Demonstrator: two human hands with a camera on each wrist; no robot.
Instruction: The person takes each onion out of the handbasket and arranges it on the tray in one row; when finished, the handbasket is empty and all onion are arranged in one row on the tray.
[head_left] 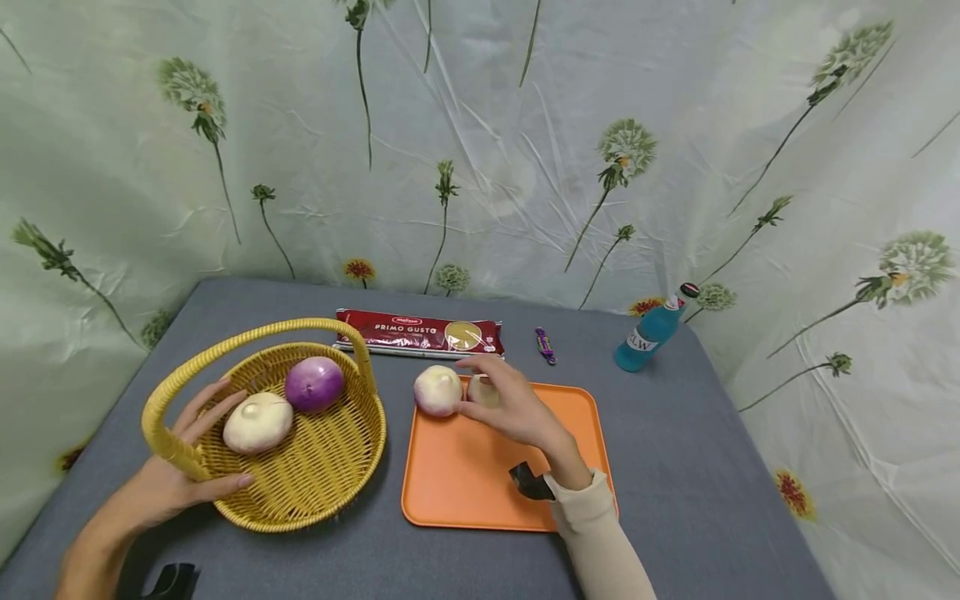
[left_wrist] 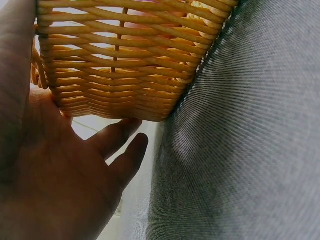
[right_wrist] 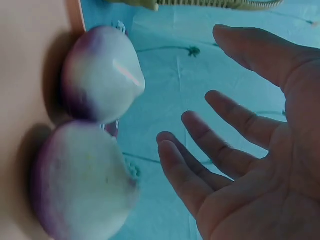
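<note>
At the left side of a yellow wicker basket (head_left: 322, 471), my left hand (head_left: 161, 487) spreads round the base of the handle, its thumb over the rim. Its fingertips lie beside a pale onion (head_left: 258, 423) in the basket; a purple onion (head_left: 315, 384) sits behind that. The left wrist view shows straight, parted fingers (left_wrist: 129, 159) next to the weave. My right hand (head_left: 513, 404) hovers over the back of an orange tray (head_left: 468, 483), fingers spread and nothing held. Close by its fingertips is an onion (head_left: 437, 390); another onion (right_wrist: 85, 182) lies alongside, partly hidden by the hand in the head view.
Behind the basket and tray lies a red packet (head_left: 408, 333) marked Primo Gusto. A small purple wrapped candy (head_left: 546, 346) is to its right. Farther right, a blue bottle (head_left: 648, 333) stands at the back of the grey table (head_left: 690, 500), near the flower-patterned curtain (head_left: 525, 167).
</note>
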